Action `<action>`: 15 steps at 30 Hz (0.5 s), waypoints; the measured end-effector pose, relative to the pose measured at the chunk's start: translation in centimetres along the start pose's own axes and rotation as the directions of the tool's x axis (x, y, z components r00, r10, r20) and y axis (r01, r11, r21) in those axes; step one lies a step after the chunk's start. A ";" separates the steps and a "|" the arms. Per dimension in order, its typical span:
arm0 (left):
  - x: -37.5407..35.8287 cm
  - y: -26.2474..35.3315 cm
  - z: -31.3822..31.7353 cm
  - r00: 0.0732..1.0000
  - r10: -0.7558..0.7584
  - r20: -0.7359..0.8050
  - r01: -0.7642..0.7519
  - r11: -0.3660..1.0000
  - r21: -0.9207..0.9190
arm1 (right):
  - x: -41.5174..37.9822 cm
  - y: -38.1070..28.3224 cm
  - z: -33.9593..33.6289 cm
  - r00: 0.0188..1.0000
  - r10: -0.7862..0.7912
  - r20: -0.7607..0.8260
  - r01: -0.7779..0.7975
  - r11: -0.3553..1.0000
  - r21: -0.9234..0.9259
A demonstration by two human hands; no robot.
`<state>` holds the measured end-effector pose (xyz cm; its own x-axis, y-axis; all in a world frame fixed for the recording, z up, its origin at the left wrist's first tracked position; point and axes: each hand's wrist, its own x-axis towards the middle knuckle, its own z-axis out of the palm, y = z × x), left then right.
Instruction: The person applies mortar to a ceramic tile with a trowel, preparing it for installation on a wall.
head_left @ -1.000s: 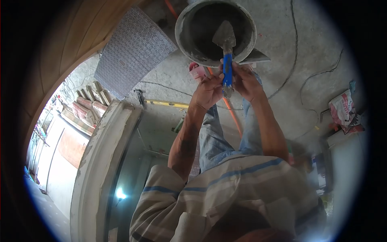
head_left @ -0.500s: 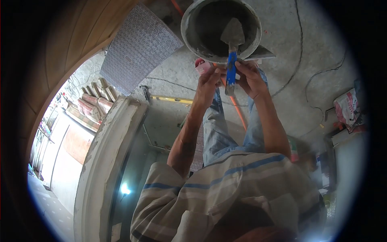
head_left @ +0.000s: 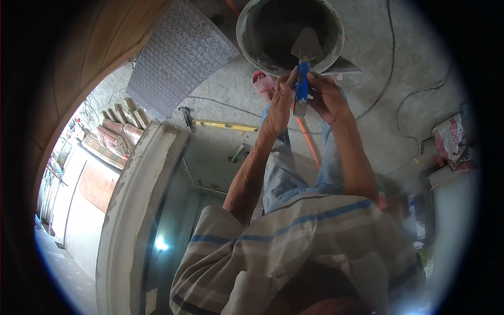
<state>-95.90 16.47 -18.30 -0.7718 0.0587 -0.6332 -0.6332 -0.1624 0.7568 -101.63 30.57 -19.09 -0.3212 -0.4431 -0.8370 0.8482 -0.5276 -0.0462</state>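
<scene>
Concrete floor (head_left: 378,121) — trowel (head_left: 303,68) between both hands' fingers (head_left: 287,84), over bucket (head_left: 290,32)

Rough concrete floor (head_left: 220,89) under daylight, patterned tile (head_left: 178,55) beside a curved wooden wall (head_left: 89,47).

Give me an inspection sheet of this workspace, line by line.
Surface: bare concrete floor, dusty.
Job's things: blue-handled trowel, blade inside the mortar-smeared bucket.
Clutter: patterned tile, yellow level, orange hose, crumpled bags, stacked tiles.
Grippers: left hand and right hand both around the trowel handle.
Cables: thin dark wires across the floor.
Surroundings: curved plastered arch edge, wooden panelling.
</scene>
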 end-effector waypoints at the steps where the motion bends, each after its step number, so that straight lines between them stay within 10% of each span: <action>1: 0.0 0.4 -0.1 1.000 0.026 -0.011 -0.025 0.998 0.062 | 0.0 0.0 0.3 1.000 0.004 0.000 -0.004 1.000 0.001; 15: -1.3 1.7 -1.2 0.997 -0.083 0.006 0.083 0.988 -0.132 | 0.2 0.9 1.1 0.999 0.044 -0.009 -0.044 0.999 -0.030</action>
<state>-95.91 14.93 -16.40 -0.7171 0.0777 -0.6926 -0.6816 -0.2859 0.6736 -101.35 29.20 -18.74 -0.2800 -0.4595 -0.8429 0.8737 -0.4858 -0.0254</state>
